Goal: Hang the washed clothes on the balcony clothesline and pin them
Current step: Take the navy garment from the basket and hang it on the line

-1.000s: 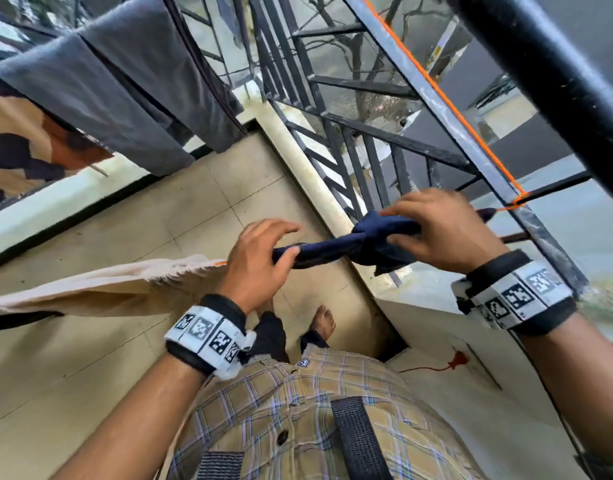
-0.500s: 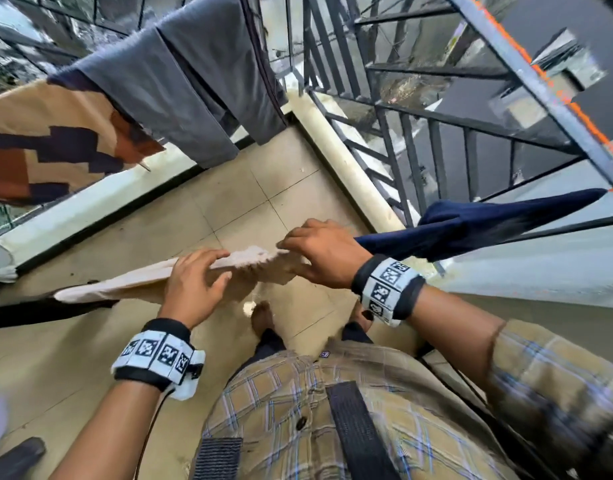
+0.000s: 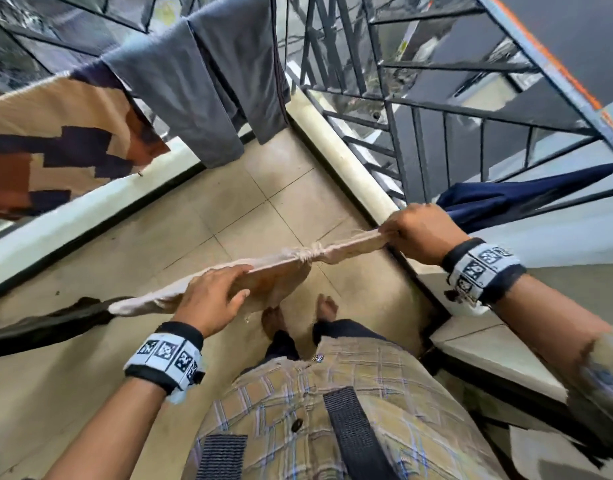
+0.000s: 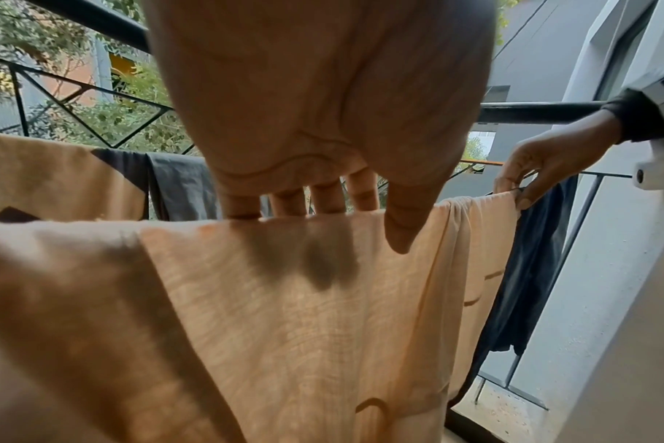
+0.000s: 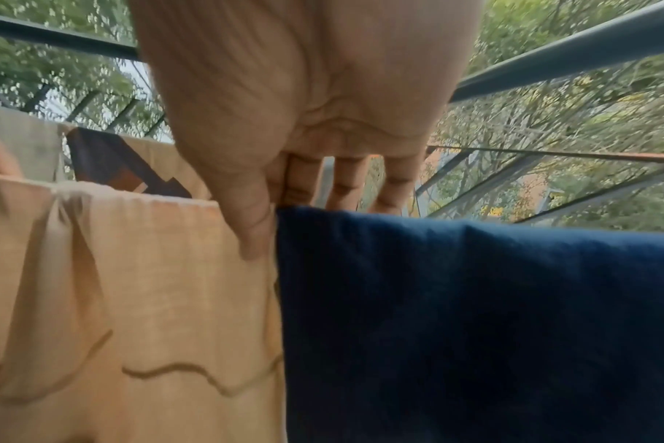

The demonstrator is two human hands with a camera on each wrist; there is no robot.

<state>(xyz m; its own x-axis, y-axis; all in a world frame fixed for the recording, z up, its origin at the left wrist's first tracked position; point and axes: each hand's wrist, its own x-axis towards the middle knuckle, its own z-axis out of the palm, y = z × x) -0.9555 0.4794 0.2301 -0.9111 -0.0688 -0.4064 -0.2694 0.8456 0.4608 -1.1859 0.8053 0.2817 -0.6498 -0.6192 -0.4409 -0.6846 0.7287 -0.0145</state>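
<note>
A beige cloth (image 3: pixel 291 261) hangs folded over the line, which it hides. My left hand (image 3: pixel 239 285) straddles its top fold, fingers behind and thumb in front (image 4: pixel 353 227). My right hand (image 3: pixel 391 233) pinches the cloth's right edge, thumb on the near side (image 5: pixel 270 227). Between the hands the fold is bunched into a small knot of gathers. A navy garment (image 3: pixel 505 199) hangs just right of my right hand, touching the beige edge (image 5: pixel 474 314). No pins are in view.
A grey garment (image 3: pixel 211 98) and a brown patterned cloth (image 3: pixel 55 150) hang on a farther line. A black garment (image 3: pixel 48 323) hangs left of the beige cloth. The metal railing (image 3: pixel 419 143) and an orange cord (image 3: pixel 554 60) run on the right. Bare feet stand on the tiled floor (image 3: pixel 228 209).
Both hands left the navy garment and moved left onto the beige cloth. The right hand has since drawn the cloth's edge rightward toward the navy garment.
</note>
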